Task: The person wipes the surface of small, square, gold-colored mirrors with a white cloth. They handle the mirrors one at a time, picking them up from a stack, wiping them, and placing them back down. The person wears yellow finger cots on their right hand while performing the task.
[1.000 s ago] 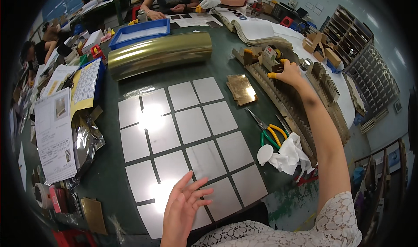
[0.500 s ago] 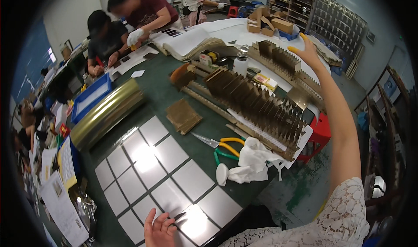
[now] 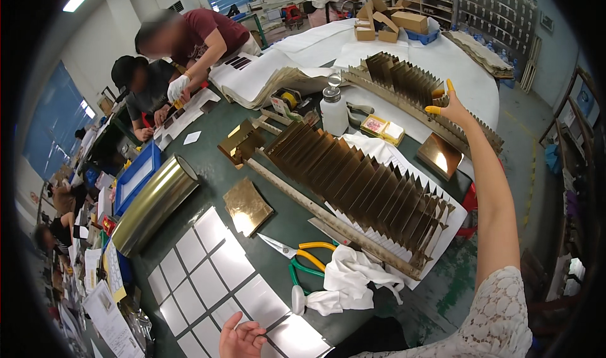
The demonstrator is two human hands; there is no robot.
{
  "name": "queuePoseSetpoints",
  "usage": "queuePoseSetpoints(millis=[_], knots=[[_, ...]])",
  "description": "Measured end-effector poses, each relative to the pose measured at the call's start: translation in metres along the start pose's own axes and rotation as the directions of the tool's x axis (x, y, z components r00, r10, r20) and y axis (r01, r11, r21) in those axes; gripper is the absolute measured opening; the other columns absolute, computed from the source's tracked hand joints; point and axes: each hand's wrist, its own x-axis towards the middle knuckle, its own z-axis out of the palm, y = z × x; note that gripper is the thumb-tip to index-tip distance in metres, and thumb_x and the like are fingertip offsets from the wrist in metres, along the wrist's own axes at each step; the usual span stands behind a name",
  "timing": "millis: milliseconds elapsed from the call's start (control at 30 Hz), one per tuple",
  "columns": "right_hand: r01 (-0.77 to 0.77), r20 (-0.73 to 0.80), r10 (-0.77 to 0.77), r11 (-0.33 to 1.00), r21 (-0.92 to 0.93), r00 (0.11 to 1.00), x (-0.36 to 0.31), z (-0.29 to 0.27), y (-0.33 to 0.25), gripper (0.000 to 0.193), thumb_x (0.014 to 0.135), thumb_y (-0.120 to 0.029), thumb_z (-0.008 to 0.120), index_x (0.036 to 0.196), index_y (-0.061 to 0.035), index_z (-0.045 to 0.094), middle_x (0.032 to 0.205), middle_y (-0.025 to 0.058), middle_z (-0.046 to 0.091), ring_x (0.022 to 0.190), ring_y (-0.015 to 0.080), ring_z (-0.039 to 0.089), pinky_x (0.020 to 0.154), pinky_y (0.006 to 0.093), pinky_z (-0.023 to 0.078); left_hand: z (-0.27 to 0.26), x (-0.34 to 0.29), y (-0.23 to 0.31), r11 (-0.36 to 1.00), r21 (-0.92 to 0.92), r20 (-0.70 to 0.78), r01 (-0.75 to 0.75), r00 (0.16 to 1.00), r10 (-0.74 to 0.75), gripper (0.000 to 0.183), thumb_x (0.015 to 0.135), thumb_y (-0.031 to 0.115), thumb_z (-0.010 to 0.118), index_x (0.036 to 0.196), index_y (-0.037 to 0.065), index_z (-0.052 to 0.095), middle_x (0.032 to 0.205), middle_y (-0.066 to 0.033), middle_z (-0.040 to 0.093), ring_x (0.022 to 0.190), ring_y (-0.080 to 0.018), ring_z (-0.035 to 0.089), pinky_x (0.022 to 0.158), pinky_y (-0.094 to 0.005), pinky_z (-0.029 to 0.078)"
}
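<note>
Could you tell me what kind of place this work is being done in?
Probably a craft or packaging workshop: a long green worktable carries racks of gold folded cards, a roll of gold foil and scissors, other people work alongside, and shelving lines the far wall.

We see a dark green surface point(image 3: 214, 137). Our right hand point(image 3: 452, 107) wears yellow finger cots on two fingers, and our sleeve point(image 3: 499, 314) is white lace with a flower pattern. The folded card racks point(image 3: 366, 181) are shiny gold-brown in a zigzag pattern. The foil roll point(image 3: 154, 203) is olive gold. The square sheets point(image 3: 214, 276) are glossy silver-white, laid in a grid. The scissors point(image 3: 303, 260) have yellow and green handles. The cloth point(image 3: 347, 279) is white. The tray point(image 3: 136, 176) is blue. The bottle point(image 3: 333, 109) is white.
</note>
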Motion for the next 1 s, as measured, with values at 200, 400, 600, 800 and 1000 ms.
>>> queuePoseSetpoints(millis=[200,400,600,800,1000], knots=[[0.135,-0.148,-0.108,0.973,0.189,0.983,-0.013,-0.006,-0.021,0.12,0.068,-0.024,0.087,0.15,0.0005,0.004,0.129,0.0157,0.051,0.114,0.0234,0.054,0.1,0.0348,0.042,0.026,-0.006,-0.003,0.998,0.056,-0.036,-0.017,0.999,0.019,0.044,0.094,0.019,0.055,0.134,0.002,0.045,0.105,-0.0137,0.06,0.096,-0.0258,0.058,0.085,-0.0368,0.048],[0.456,-0.052,-0.454,0.881,0.128,0.89,-0.104,-0.01,-0.15,0.109,0.065,-0.024,0.086,0.148,-0.0006,0.021,0.119,0.0145,0.052,0.108,0.0252,0.054,0.097,0.0372,0.042,0.047,-0.019,-0.015,0.899,0.363,0.232,-0.247,0.958,0.17,0.048,0.091,0.01,0.056,0.135,-0.004,0.04,0.121,-0.0252,0.058,0.104,-0.0319,0.063,0.085,-0.0394,0.054],[0.745,0.275,-0.714,0.667,-0.009,0.644,-0.282,-0.009,-0.271,0.101,0.062,-0.035,0.084,0.143,-0.0014,0.034,0.126,0.0174,0.045,0.116,0.0356,0.043,0.1,0.0425,0.033,0.094,-0.023,-0.037,0.935,0.156,0.561,-0.317,0.808,0.181,0.054,0.095,-0.004,0.048,0.145,-0.003,0.028,0.143,-0.0221,0.04,0.129,-0.0293,0.045,0.107,-0.0402,0.04],[0.695,0.377,-0.705,0.694,0.189,0.602,-0.361,0.037,-0.304,0.095,0.063,-0.037,0.084,0.138,0.0022,0.038,0.118,0.0169,0.044,0.109,0.0368,0.043,0.095,0.0468,0.033,0.071,-0.039,-0.04,0.93,0.062,0.556,-0.362,0.787,0.269,0.058,0.098,0.002,0.048,0.149,-0.001,0.021,0.15,-0.0147,0.031,0.131,-0.021,0.042,0.108,-0.036,0.036],[0.674,0.447,-0.714,0.684,0.281,0.539,-0.392,0.063,-0.318,0.09,0.066,-0.032,0.084,0.135,0.0039,0.04,0.11,0.0157,0.047,0.101,0.0344,0.045,0.091,0.0452,0.036,0.033,-0.054,-0.039,0.961,0.056,0.291,-0.271,0.925,0.244,0.05,0.1,0.012,0.048,0.146,-0.001,0.031,0.129,-0.0099,0.054,0.111,-0.0132,0.058,0.093,-0.0284,0.051]])
